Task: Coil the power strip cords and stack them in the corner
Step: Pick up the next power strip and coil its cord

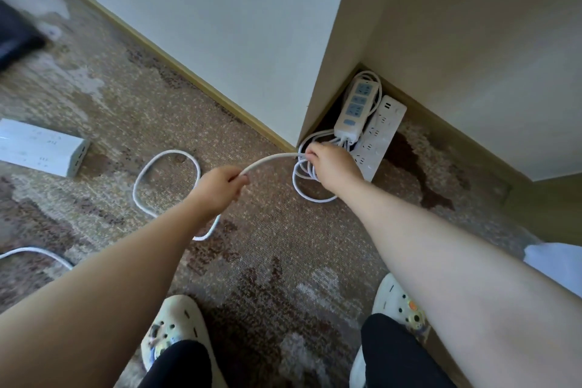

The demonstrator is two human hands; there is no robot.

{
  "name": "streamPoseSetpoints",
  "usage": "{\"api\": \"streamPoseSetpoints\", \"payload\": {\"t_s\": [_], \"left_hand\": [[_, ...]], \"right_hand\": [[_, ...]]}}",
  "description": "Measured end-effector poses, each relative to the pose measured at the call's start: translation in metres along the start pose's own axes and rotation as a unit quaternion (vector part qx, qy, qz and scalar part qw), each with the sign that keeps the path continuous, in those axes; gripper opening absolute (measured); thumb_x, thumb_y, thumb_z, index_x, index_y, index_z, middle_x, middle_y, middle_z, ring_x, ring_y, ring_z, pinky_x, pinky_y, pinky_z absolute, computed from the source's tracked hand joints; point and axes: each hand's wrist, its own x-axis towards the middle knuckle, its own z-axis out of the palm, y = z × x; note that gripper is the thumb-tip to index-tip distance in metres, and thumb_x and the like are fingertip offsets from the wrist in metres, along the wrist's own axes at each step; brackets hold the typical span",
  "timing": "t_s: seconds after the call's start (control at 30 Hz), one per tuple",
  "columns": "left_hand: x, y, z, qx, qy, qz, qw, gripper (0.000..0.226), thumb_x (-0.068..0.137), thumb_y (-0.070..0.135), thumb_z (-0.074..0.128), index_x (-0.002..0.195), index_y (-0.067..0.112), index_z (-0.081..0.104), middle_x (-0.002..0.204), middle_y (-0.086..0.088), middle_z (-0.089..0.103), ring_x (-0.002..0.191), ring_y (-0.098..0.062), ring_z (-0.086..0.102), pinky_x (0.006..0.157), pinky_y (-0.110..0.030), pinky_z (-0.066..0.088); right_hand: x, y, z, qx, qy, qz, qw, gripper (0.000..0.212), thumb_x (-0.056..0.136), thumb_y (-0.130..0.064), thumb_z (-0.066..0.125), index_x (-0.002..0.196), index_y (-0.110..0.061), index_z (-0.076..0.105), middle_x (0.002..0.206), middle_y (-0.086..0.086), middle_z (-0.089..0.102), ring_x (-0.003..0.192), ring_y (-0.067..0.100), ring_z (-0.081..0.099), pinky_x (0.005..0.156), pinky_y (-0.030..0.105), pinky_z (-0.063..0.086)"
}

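Two power strips lie stacked in the wall corner: a narrow one with blue sockets (355,110) on top of a wide white one (379,135). My right hand (330,165) grips a bundle of white cord coils (307,189) just in front of them. My left hand (220,187) pinches the same white cord (271,161), which arcs across to the right hand. Behind the left hand the loose cord (148,176) loops over the carpet and runs off to the lower left.
A third white power strip (41,146) lies on the patterned carpet at the left. A dark object (15,38) sits at the far left. Walls with baseboard (195,72) enclose the corner. My two feet in pale clogs (176,324) stand at the bottom.
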Motion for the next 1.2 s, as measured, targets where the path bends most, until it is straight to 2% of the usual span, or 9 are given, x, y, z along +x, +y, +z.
{"api": "streamPoseSetpoints", "payload": {"t_s": [0.17, 0.3, 0.4, 0.5, 0.63, 0.7, 0.83, 1.03, 1.2], "left_hand": [[-0.034, -0.019, -0.026, 0.011, 0.008, -0.030, 0.999, 0.035, 0.099, 0.036, 0.047, 0.075, 0.018, 0.066, 0.065, -0.001, 0.055, 0.058, -0.018, 0.052, 0.055, -0.027, 0.040], [-0.048, 0.020, -0.047, 0.047, 0.003, 0.041, 0.998, 0.030, 0.097, 0.038, 0.049, 0.075, 0.027, 0.065, 0.061, 0.006, 0.054, 0.055, -0.013, 0.050, 0.052, -0.027, 0.038], [-0.053, 0.058, -0.057, 0.056, 0.001, 0.079, 0.995, 0.026, 0.097, 0.036, 0.050, 0.078, 0.029, 0.065, 0.061, 0.006, 0.055, 0.055, -0.014, 0.050, 0.052, -0.029, 0.037], [-0.061, 0.068, -0.068, 0.103, -0.012, 0.077, 0.992, 0.023, 0.099, 0.034, 0.045, 0.090, 0.023, 0.063, 0.070, 0.004, 0.058, 0.062, -0.014, 0.053, 0.054, -0.029, 0.039], [-0.080, 0.040, -0.094, 0.231, -0.011, 0.071, 0.970, 0.028, 0.102, 0.037, 0.040, 0.094, 0.019, 0.061, 0.083, 0.000, 0.062, 0.075, -0.020, 0.059, 0.070, -0.038, 0.051], [-0.089, 0.030, -0.099, 0.273, 0.024, 0.068, 0.959, 0.030, 0.101, 0.038, 0.040, 0.091, 0.019, 0.061, 0.082, 0.000, 0.064, 0.074, -0.021, 0.059, 0.070, -0.039, 0.052], [-0.097, 0.040, -0.093, 0.155, 0.041, 0.031, 0.987, 0.025, 0.099, 0.033, 0.047, 0.085, 0.022, 0.065, 0.077, 0.001, 0.061, 0.071, -0.021, 0.058, 0.063, -0.032, 0.045], [-0.100, 0.083, -0.085, 0.061, 0.094, 0.125, 0.986, 0.022, 0.096, 0.029, 0.053, 0.077, 0.025, 0.065, 0.052, 0.008, 0.049, 0.040, -0.003, 0.041, 0.039, -0.016, 0.027], [-0.102, 0.071, -0.087, 0.075, 0.058, 0.138, 0.986, 0.026, 0.097, 0.029, 0.053, 0.071, 0.028, 0.053, 0.063, 0.005, 0.055, 0.053, -0.009, 0.047, 0.050, -0.028, 0.036]], "right_hand": [[-0.012, -0.020, -0.018, -0.035, -0.001, -0.002, 0.999, 0.019, 0.106, -0.025, 0.042, 0.116, -0.020, 0.057, 0.100, -0.002, 0.059, 0.095, 0.024, 0.053, 0.064, 0.036, 0.041], [-0.036, -0.061, -0.047, 0.040, -0.063, -0.098, 0.992, 0.034, 0.097, -0.033, 0.056, 0.131, -0.035, 0.053, 0.119, -0.004, 0.057, 0.107, 0.020, 0.053, 0.089, 0.042, 0.048], [-0.045, -0.088, -0.071, 0.085, -0.064, -0.169, 0.980, 0.014, 0.101, -0.030, 0.053, 0.107, -0.024, 0.064, 0.098, -0.003, 0.059, 0.094, 0.019, 0.054, 0.077, 0.037, 0.040], [-0.049, -0.093, -0.091, 0.071, -0.053, -0.144, 0.986, 0.022, 0.104, -0.026, 0.048, 0.085, -0.017, 0.056, 0.083, -0.003, 0.050, 0.082, 0.020, 0.049, 0.068, 0.034, 0.030], [-0.051, -0.078, -0.098, 0.042, -0.022, -0.064, 0.997, 0.027, 0.106, -0.027, 0.043, 0.094, -0.009, 0.059, 0.092, 0.006, 0.056, 0.083, 0.024, 0.052, 0.064, 0.036, 0.033], [-0.054, -0.077, -0.098, 0.040, -0.005, -0.050, 0.998, 0.028, 0.106, -0.027, 0.043, 0.097, -0.006, 0.060, 0.095, 0.009, 0.058, 0.085, 0.027, 0.054, 0.067, 0.039, 0.036], [-0.064, -0.086, -0.100, 0.055, 0.014, -0.031, 0.998, 0.028, 0.105, -0.026, 0.040, 0.092, -0.007, 0.055, 0.089, 0.008, 0.055, 0.083, 0.030, 0.054, 0.067, 0.043, 0.041], [-0.084, -0.098, -0.124, 0.028, -0.002, -0.154, 0.988, 0.026, 0.103, -0.035, 0.046, 0.086, -0.019, 0.058, 0.081, -0.007, 0.051, 0.085, 0.020, 0.050, 0.069, 0.036, 0.034], [-0.088, -0.091, -0.125, 0.062, 0.038, -0.096, 0.993, 0.028, 0.105, -0.032, 0.045, 0.091, -0.014, 0.062, 0.086, -0.001, 0.055, 0.084, 0.024, 0.052, 0.068, 0.041, 0.042]]}}
